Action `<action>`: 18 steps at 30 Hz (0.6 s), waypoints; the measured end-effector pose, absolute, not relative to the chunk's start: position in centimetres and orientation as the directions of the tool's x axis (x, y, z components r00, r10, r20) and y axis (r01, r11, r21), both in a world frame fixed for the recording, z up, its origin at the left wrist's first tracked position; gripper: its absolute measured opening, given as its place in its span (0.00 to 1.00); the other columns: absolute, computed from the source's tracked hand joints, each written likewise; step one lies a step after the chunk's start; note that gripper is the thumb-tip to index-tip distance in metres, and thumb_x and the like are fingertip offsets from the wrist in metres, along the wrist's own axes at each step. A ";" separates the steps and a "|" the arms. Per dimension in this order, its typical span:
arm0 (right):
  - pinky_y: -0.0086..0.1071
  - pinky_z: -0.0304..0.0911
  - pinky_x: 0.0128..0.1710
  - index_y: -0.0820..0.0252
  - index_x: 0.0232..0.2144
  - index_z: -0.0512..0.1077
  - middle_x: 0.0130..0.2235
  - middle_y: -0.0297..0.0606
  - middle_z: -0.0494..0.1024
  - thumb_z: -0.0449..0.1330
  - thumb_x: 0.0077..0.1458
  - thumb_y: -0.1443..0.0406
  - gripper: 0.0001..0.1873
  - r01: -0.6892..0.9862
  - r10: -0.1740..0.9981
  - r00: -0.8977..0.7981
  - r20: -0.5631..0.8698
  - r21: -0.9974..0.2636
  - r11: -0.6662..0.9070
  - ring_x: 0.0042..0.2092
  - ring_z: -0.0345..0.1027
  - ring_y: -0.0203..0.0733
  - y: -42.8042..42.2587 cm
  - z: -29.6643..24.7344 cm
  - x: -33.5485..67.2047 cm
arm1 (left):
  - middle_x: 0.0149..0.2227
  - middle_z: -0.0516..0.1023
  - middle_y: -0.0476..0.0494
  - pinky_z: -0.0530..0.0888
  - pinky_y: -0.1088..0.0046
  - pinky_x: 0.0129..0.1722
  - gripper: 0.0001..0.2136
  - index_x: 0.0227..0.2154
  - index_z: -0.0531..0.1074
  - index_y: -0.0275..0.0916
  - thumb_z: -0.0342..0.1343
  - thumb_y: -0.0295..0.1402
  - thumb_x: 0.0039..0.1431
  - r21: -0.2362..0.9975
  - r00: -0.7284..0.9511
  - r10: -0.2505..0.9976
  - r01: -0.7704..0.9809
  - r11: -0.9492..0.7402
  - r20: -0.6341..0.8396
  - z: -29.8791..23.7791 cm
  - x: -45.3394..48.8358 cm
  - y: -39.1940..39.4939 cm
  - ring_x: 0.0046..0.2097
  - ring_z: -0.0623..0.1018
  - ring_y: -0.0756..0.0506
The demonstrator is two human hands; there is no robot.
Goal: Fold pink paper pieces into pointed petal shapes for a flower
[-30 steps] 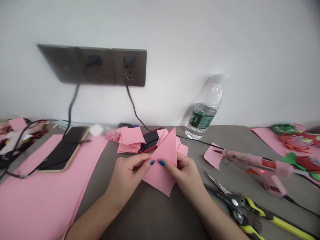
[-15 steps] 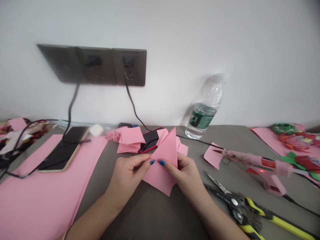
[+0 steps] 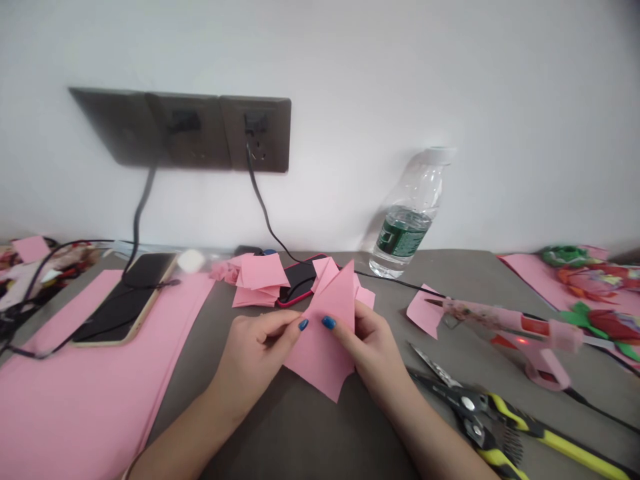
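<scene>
Both hands hold one piece of pink paper (image 3: 323, 353) above the grey table, partly folded, with a pointed tip at the top. My left hand (image 3: 263, 343) pinches its left edge between thumb and forefinger. On the other side, my right hand (image 3: 370, 337) grips the sheet, thumb pressed on the front and fingers behind it, mostly hidden. Just beyond the held sheet lie a stack of pink paper squares (image 3: 261, 273) and a phone with a red edge (image 3: 303, 279), partly covered by paper.
Pliers with yellow handles (image 3: 473, 403) and a pink glue gun (image 3: 520, 323) lie at right. A water bottle (image 3: 405, 230) leans on the wall. Large pink sheets (image 3: 65, 413) carry a black phone (image 3: 125, 300) at left. Cables run from the wall sockets (image 3: 255, 133). Paper flowers (image 3: 600, 283) sit far right.
My right thumb has shifted slightly right and up on the paper. The paper's top tip and bottom corner sit a little lower. My left hand keeps its pinch.
</scene>
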State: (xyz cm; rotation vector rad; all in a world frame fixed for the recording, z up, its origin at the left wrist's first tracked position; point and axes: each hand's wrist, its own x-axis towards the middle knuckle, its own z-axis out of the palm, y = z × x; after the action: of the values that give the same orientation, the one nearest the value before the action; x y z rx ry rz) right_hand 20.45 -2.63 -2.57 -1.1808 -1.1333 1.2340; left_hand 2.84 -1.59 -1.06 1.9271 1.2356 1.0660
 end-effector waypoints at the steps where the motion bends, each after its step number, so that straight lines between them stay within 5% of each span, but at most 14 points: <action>1: 0.34 0.72 0.32 0.60 0.37 0.81 0.37 0.42 0.84 0.68 0.51 0.52 0.19 -0.053 0.999 0.035 -0.019 -0.998 -0.017 0.36 0.77 0.49 -2.6 -2.6 20.5 | 0.20 0.76 0.51 0.66 0.81 0.21 0.12 0.32 0.83 0.35 0.54 0.32 0.63 0.811 0.270 0.916 0.435 -0.391 0.297 -1.0 2.9 -1.6 0.22 0.71 0.52; 5: 0.32 0.68 0.26 0.62 0.29 0.81 0.30 0.40 0.82 0.69 0.49 0.51 0.19 0.020 0.999 0.008 -0.053 -0.998 -0.053 0.29 0.73 0.45 -2.6 -3.0 20.8 | 0.19 0.73 0.52 0.64 0.81 0.21 0.13 0.31 0.82 0.36 0.54 0.34 0.64 0.810 0.327 0.905 0.430 -0.398 0.271 -1.0 3.0 -1.8 0.21 0.69 0.52; 18: 0.37 0.71 0.34 0.62 0.35 0.82 0.32 0.42 0.83 0.61 0.56 0.43 0.27 -0.197 0.994 -0.021 -0.109 -0.974 -0.111 0.33 0.76 0.49 -2.8 -2.6 20.5 | 0.19 0.64 0.53 0.58 0.78 0.21 0.13 0.25 0.76 0.37 0.52 0.35 0.64 0.886 0.314 0.937 0.378 -0.270 0.152 -0.8 3.1 -1.8 0.22 0.61 0.53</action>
State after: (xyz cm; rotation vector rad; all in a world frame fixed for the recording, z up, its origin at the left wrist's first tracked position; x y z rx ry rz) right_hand 20.50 -2.77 -2.57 -1.1337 -1.0130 1.3851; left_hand 3.14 -1.84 -0.82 1.8085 1.1757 0.9150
